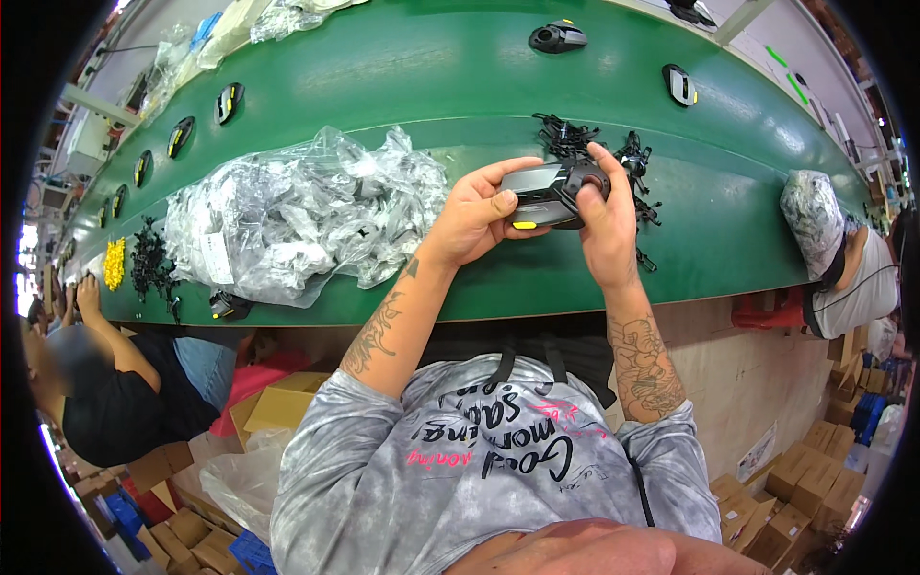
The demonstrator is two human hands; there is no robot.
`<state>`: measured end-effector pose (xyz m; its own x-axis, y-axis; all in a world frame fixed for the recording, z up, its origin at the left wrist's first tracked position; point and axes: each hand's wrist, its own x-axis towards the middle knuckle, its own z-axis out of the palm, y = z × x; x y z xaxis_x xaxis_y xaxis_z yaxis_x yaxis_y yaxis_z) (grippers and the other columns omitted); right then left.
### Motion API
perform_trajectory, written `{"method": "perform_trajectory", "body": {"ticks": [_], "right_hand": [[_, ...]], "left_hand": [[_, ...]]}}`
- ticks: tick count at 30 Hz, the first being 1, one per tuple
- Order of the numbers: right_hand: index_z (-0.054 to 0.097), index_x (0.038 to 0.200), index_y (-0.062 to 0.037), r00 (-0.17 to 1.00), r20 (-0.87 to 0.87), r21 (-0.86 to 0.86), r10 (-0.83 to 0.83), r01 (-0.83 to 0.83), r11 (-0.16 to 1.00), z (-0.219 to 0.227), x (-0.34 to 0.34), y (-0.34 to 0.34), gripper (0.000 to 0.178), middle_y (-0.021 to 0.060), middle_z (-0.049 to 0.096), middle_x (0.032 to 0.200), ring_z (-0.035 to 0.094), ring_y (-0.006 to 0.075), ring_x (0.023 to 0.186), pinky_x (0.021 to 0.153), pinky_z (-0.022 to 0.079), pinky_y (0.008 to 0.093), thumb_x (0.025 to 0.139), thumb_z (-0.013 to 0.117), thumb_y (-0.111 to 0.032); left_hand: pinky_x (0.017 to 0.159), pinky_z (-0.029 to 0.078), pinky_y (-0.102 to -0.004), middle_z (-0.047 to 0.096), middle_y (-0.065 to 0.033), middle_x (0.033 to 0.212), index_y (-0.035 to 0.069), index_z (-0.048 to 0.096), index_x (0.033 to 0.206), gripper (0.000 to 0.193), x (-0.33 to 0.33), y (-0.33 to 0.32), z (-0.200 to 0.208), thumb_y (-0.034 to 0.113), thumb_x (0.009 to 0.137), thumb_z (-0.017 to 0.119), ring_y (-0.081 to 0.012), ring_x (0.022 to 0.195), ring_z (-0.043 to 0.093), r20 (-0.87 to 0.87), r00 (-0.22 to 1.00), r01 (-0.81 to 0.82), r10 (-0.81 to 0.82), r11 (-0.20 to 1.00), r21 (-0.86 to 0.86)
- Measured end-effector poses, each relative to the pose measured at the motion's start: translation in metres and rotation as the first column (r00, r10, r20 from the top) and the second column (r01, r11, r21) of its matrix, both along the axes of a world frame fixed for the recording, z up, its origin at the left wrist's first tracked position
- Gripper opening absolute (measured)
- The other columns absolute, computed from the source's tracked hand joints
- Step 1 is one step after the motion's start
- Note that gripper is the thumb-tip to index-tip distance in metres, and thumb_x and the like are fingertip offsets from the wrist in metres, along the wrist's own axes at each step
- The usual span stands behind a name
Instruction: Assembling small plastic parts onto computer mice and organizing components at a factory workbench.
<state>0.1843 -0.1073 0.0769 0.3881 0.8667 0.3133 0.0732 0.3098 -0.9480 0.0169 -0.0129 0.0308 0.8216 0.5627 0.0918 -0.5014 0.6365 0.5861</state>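
A black-and-grey moulded housing [544, 183] with a yellow tab on its near edge is held level above the green bench [517, 287]. My left hand [476, 213] grips its left end, thumb on top and fingers on the far side. At the other end my right hand [611, 222] closes on it, with the thumb pressed at a round dark part on top. Just beyond the housing lie small black clip-like parts [565, 136], and more black parts [634, 158] are scattered to the right. Whatever sits under my right thumb is hidden.
A large clear bag of wrapped parts [225, 235] fills the bench at left, beside black parts [150, 259] and yellow pieces [115, 264]. Similar housings [558, 36] stand along the far strip. One co-worker [144, 383] sits left; another [853, 283] is right, near a bag [811, 216].
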Motion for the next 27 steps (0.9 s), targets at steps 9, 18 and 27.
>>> {"method": "perform_trajectory", "body": {"ticks": [9, 18, 27], "right_hand": [[0.058, 0.118, -0.0012, 0.906, -0.422, -0.18, -0.03, -0.051, 0.982, -0.025, 0.015, -0.008, 0.038, 0.0011, 0.059, 0.097, 0.057, 0.0093, 0.086, 0.077, 0.05, 0.0264, 0.09, 0.076, -0.02], [0.059, 0.109, -0.0016, 0.965, 0.193, 0.011, -0.178, 0.179, 0.984, -0.042, 0.032, -0.082, 0.024, 0.0045, 0.061, 0.078, 0.061, 0.0141, 0.069, 0.07, 0.053, 0.0295, 0.089, 0.072, -0.005], [0.063, 0.083, -0.0056, 0.764, 0.644, -0.053, -0.031, 0.085, 0.995, -0.063, 0.038, -0.085, 0.01, 0.0069, 0.059, 0.071, 0.059, 0.0237, 0.062, 0.059, 0.047, 0.036, 0.078, 0.069, 0.0]], "left_hand": [[0.111, 0.047, -0.0365, 0.06, -0.013, 0.138, 0.0, 0.05, 0.149, 0.084, 0.006, -0.021, 0.015, 0.002, 0.072, 0.085, -0.0246, 0.127, 0.06, -0.307, 0.89, -0.061, 0.338, 0.753, 0.655], [0.078, 0.056, -0.0393, 0.074, -0.0196, 0.091, -0.002, 0.072, 0.113, 0.057, 0.013, 0.108, 0.075, 0.042, 0.077, 0.078, -0.0265, 0.083, 0.071, -0.383, 0.131, 0.342, 0.914, 0.322, 0.883], [0.108, 0.049, -0.0482, 0.06, -0.0301, 0.137, -0.006, 0.063, 0.132, 0.077, 0.089, 0.232, 0.069, 0.059, 0.09, 0.066, -0.0406, 0.129, 0.059, -0.247, -0.09, 0.7, 0.965, 0.237, 0.673]]}}
